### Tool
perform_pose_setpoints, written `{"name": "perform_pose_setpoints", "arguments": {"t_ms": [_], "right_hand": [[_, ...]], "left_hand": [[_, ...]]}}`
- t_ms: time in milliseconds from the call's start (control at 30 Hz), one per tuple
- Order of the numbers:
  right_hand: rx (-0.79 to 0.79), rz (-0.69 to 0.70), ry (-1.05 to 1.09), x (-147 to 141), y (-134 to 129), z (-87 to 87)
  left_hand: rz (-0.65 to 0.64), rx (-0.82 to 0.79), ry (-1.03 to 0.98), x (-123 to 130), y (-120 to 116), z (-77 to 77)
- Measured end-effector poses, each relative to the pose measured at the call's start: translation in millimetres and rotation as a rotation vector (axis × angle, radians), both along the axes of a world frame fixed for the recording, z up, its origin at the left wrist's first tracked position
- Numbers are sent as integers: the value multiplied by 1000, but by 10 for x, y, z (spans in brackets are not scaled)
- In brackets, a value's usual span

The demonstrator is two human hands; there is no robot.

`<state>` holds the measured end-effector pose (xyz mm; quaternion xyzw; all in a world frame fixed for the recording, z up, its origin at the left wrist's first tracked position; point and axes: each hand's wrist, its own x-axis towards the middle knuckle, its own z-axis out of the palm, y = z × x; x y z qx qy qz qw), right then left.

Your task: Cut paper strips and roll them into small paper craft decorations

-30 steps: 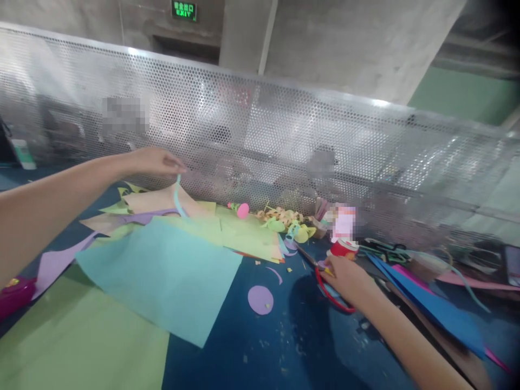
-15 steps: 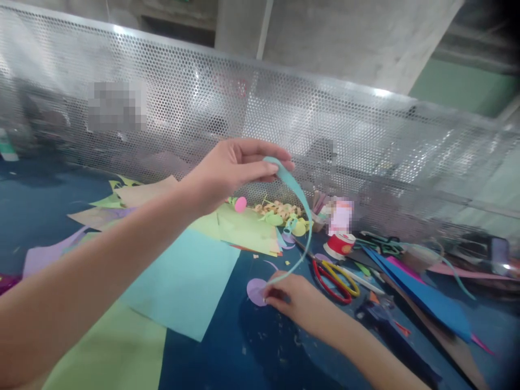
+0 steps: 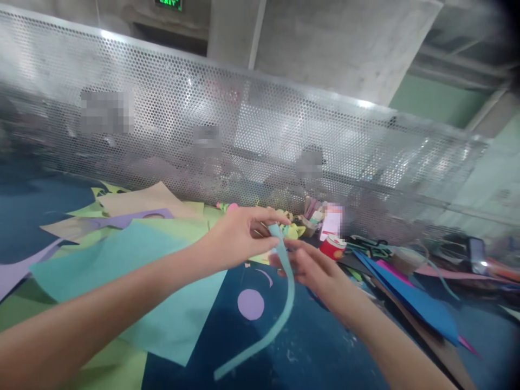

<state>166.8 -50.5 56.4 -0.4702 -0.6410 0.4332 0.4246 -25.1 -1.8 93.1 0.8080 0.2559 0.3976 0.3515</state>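
Blue strip [image 3: 291,292], one: left hand [image 3: 238,235] pinches its top; right hand [image 3: 317,271] alongside, grip unclear. Best handled lightly, without creasing.

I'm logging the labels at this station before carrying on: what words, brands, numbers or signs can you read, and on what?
"EXIT": green lit sign at the top edge, its upper part cut off by the frame.
Unreadable, too small and blurred: the label on the red-and-white spool.
Unreadable, partly pixelated: the pink-and-white item behind it.
Unreadable, blurred: faint red marks seen through the mesh panel.
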Motion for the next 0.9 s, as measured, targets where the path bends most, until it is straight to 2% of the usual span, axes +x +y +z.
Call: {"name": "perform_pose_setpoints", "arguments": {"t_ms": [67, 233, 400, 467, 533, 667, 800, 900], "right_hand": [[-1, 19, -16, -111, -103, 70], [158, -185, -341, -91, -151, 147], [718, -367, -768, -30, -188, 176], [793, -381, -836, -50, -215, 165], [744, -387, -832, -80, -231, 152], [503, -390, -726, -123, -233, 143], [417, -352, -642, -128, -211, 147], [316, -272, -532, -131, -193, 147]], "left_hand": [[-18, -1, 35, 29, -38, -30], [9, 115, 132, 8, -84, 30], [76, 362, 250, 35, -103, 2], [105, 421, 269, 66, -105, -48], [142, 451, 272, 96, -107, -89], [212, 490, 261, 146, -127, -121], [223, 549, 268, 177, -161, -139], [232, 618, 265, 188, -180, -167]]}}
